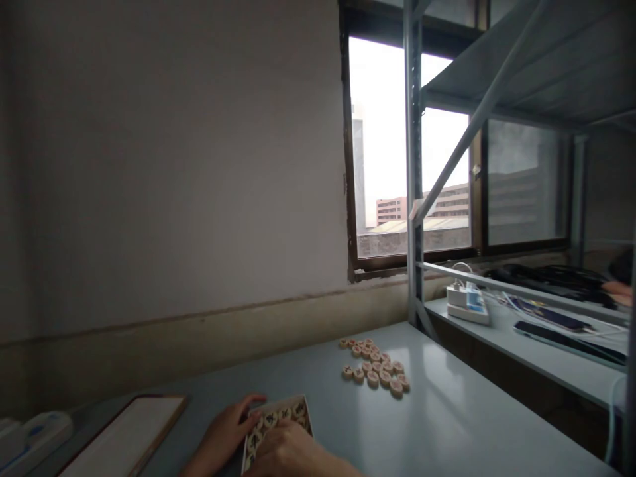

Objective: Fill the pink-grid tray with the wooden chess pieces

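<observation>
A shallow white box [309, 416] sits at the near edge of the table, with rows of round xiangqi pieces [271, 419] in it. Its far left corner is gripped by my left hand [223, 430], the thumb over the rim and a finger along the far side. My right hand [291, 450] reaches over the box with curled fingers down among the pieces; the fingertips and anything between them are hidden. Farther off, a loose cluster of xiangqi pieces [376, 366] lies flat on the table.
The grey table [447, 424] meets the wall behind. At left are a framed white board [124, 434] and a white power strip [47, 430]. On the right, a metal rack [413, 165] has a low shelf holding a charger block [457, 295] and a phone [566, 341].
</observation>
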